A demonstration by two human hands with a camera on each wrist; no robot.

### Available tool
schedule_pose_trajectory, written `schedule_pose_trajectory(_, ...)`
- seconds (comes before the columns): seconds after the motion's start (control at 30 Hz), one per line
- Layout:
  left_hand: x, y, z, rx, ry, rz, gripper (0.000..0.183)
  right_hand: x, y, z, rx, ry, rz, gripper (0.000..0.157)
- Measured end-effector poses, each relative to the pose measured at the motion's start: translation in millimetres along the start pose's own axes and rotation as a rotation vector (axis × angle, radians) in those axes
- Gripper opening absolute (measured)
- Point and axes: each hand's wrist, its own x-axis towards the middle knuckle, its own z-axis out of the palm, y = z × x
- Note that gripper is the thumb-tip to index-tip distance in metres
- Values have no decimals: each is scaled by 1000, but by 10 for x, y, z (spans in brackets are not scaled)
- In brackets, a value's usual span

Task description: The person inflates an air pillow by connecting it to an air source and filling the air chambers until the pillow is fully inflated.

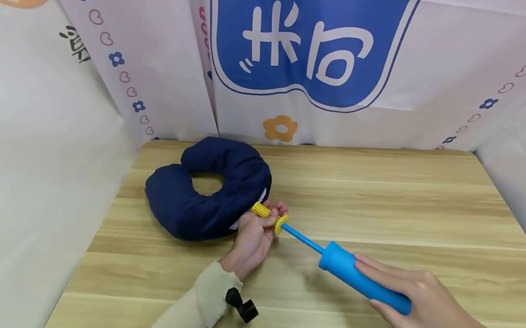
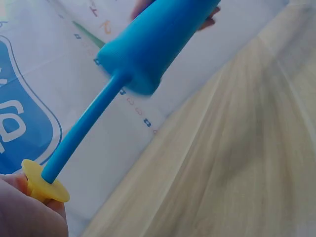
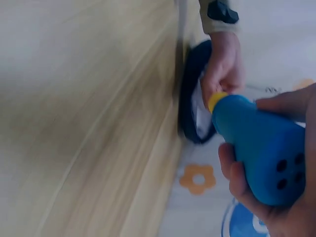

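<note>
A U-shaped navy neck pillow (image 1: 245,183) lies on the table, with a bit of white showing along its near right edge. Beside that edge my left hand (image 1: 255,237) pinches the ribbed yellow end (image 1: 261,209) of a hand air pump, just behind its yellow flange (image 2: 47,180). A thin blue rod (image 1: 302,237) runs from the flange into the blue pump barrel (image 1: 351,268). My right hand (image 1: 420,293) grips this barrel, fingers and thumb round its sides. Small dark holes mark the barrel's end (image 3: 291,173) in the right wrist view.
The wood-grain table (image 1: 423,204) is backed by a printed white sheet (image 1: 168,49) with a blue sign and flowers. More white sheeting (image 1: 15,135) hangs at both sides. A black mount (image 1: 243,306) sits on the left sleeve.
</note>
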Motion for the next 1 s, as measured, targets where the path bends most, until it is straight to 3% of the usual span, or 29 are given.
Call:
schedule_pose_trajectory(0.13, 21, 24, 61, -22, 5, 21, 28, -121, -14, -181, 1, 9, 51, 83)
schedule_pose_trajectory(0.23, 20, 2, 146, -62, 22, 58, 21, -59, -48, -202, -54, 46, 43, 79)
schedule_pose_trajectory(0.33, -16, -14, 212, -104, 67, 114, 13, 141, -109, -78, -109, 110, -30, 65)
schedule_pose_trajectory(0.47, -103, -19, 244, -105, 124, 173, 11, 468, -186, 176, -144, 172, -135, 58)
schedule_pose_trajectory(0.6, -172, -81, 286, -59, 111, 137, 12, 694, -206, 328, -160, 184, -135, 59)
schedule_pose_trajectory(0.77, -175, -134, 350, 17, 76, 103, 13, 821, -75, 395, -123, 176, -128, 57)
schedule_pose_trajectory(0.87, -141, -103, 330, 51, 51, 99, 13, 782, 6, 401, -98, 148, -136, 60)
schedule_pose_trajectory(1.0, -123, -35, 267, 54, 22, 60, 18, 561, 48, 274, -51, 90, -101, 66)
